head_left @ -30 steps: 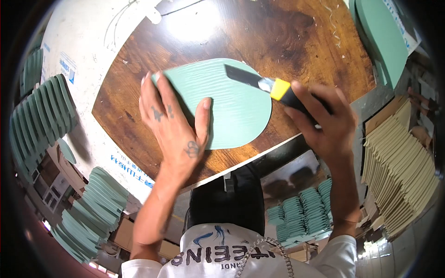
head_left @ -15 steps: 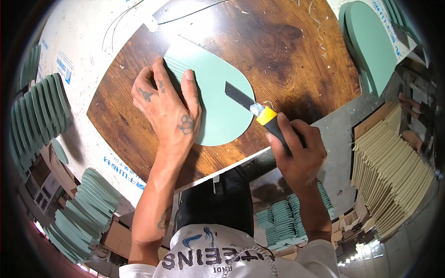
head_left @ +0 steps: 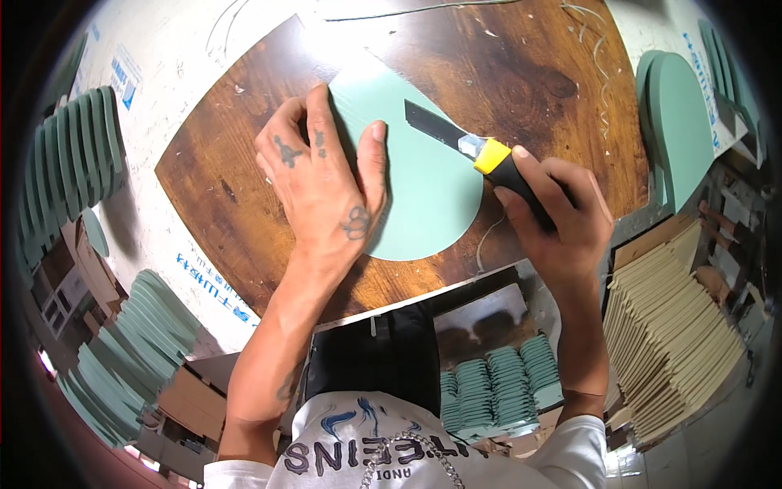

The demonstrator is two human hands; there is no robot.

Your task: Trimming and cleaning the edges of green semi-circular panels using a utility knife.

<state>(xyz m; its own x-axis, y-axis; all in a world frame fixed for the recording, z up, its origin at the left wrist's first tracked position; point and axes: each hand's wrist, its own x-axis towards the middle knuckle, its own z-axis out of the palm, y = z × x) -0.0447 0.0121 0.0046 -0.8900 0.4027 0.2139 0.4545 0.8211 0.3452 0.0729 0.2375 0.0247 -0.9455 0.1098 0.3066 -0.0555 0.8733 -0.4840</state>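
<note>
A pale green rounded panel (head_left: 428,187) lies on the dark wood-patterned board, its narrow end pointing away from me. My left hand (head_left: 326,179) steadies it at the left edge, thumb over the top face and the other fingers bent beside it. My right hand (head_left: 562,204) is wrapped round the black handle of a utility knife (head_left: 494,155) with a yellow collar. The knife's long dark blade (head_left: 436,124) points up and left, crossing the panel's right edge. Whether the blade touches the panel cannot be told. A thin curled strip (head_left: 482,244) hangs by the panel's near right edge.
The wood-patterned board (head_left: 220,196) rests on a white table (head_left: 163,196). Green panels (head_left: 680,122) lean at the right, and stacks of them (head_left: 69,163) stand at the left. Beige sheets (head_left: 668,318) are piled lower right, with more green pieces (head_left: 497,383) below. Thin offcuts (head_left: 599,61) lie on the board.
My right hand has moved the knife up and right, so the blade has gone from over the panel's middle to its upper right edge. My left hand keeps its hold; the view has shifted slightly.
</note>
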